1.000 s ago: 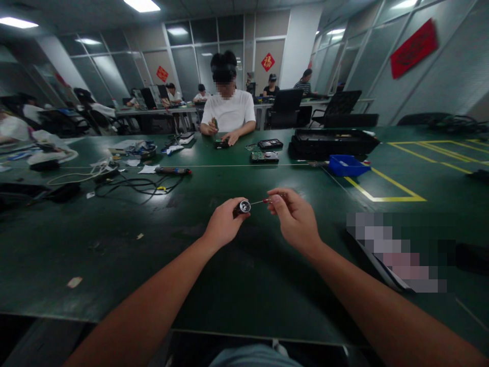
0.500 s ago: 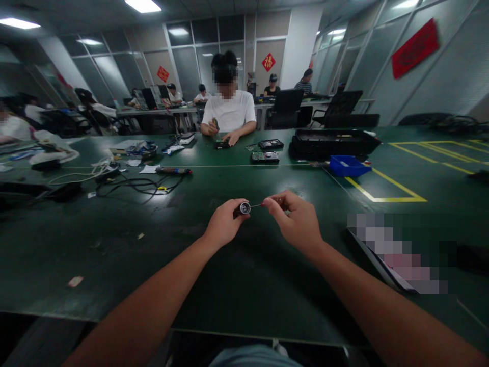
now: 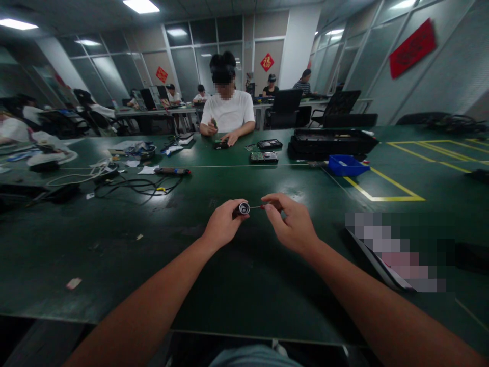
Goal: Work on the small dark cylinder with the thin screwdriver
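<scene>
My left hand (image 3: 223, 223) is closed round a small dark cylinder with a silvery round end (image 3: 243, 208), held just above the green table (image 3: 114, 244). My right hand (image 3: 290, 221) pinches a thin metal rod with a red part (image 3: 259, 207), its tip pointing at the cylinder's end and almost touching it. Both hands hover over the middle of the table in front of me.
Across the table sits a person in a white shirt (image 3: 228, 113) working on small devices; hard drives (image 3: 264, 157) lie nearby. A blue tray (image 3: 347, 165), a black case (image 3: 332, 141), cables (image 3: 133, 184) and a screwdriver (image 3: 171, 171) lie further off. Other people sit behind.
My right hand has moved left, bringing the thin rod closer to the cylinder's silvery end. My left hand has stayed almost still.
</scene>
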Tool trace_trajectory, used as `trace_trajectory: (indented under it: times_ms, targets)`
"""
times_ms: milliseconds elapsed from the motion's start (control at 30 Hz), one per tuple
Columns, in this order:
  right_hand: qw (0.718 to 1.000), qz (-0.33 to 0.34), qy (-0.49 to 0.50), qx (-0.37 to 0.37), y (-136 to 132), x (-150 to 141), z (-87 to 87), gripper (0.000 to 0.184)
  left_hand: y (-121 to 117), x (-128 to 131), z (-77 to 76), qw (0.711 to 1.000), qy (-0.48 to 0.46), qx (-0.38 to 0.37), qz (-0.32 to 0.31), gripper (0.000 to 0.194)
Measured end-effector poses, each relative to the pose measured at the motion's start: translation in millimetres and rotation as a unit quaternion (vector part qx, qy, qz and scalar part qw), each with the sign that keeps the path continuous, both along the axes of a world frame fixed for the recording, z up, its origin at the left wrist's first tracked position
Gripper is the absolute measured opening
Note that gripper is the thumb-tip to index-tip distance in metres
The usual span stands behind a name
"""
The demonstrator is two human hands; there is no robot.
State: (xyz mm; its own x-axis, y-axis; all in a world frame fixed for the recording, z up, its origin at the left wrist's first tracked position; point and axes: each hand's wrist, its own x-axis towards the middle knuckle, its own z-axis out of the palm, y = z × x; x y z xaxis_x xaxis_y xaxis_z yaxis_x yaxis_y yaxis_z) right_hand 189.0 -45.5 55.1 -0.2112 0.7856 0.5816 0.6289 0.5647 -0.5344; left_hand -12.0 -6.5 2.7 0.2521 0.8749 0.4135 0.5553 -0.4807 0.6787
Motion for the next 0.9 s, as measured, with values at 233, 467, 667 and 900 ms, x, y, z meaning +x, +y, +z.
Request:
trace_trajectory:
  times_ms: [233,467,667,900]
  targets:
    - [1.0,-0.018,-0.001,0.011,-2.9,-2.2,-1.1,0.031,-1.2,0.4,0.5,1.0,0.01,-0.001,-0.005,0.036]
    - [0.999,-0.028,-0.021,-0.022,-2.6,-3.7,-0.3,0.03,-1.4,0.9,0.6,1.0,0.018,-0.004,-0.004,0.035]
    - [1.0,-0.005,-0.006,0.002,-2.0,-3.8,-1.0,0.033,-1.4,1.0,2.0,1.0,0.011,0.0,0.005,0.035]
    - [0.999,-0.021,0.029,-0.026,-3.1,-6.2,-3.0,0.028,-1.8,1.5,1.6,1.0,0.02,-0.003,0.001,0.035]
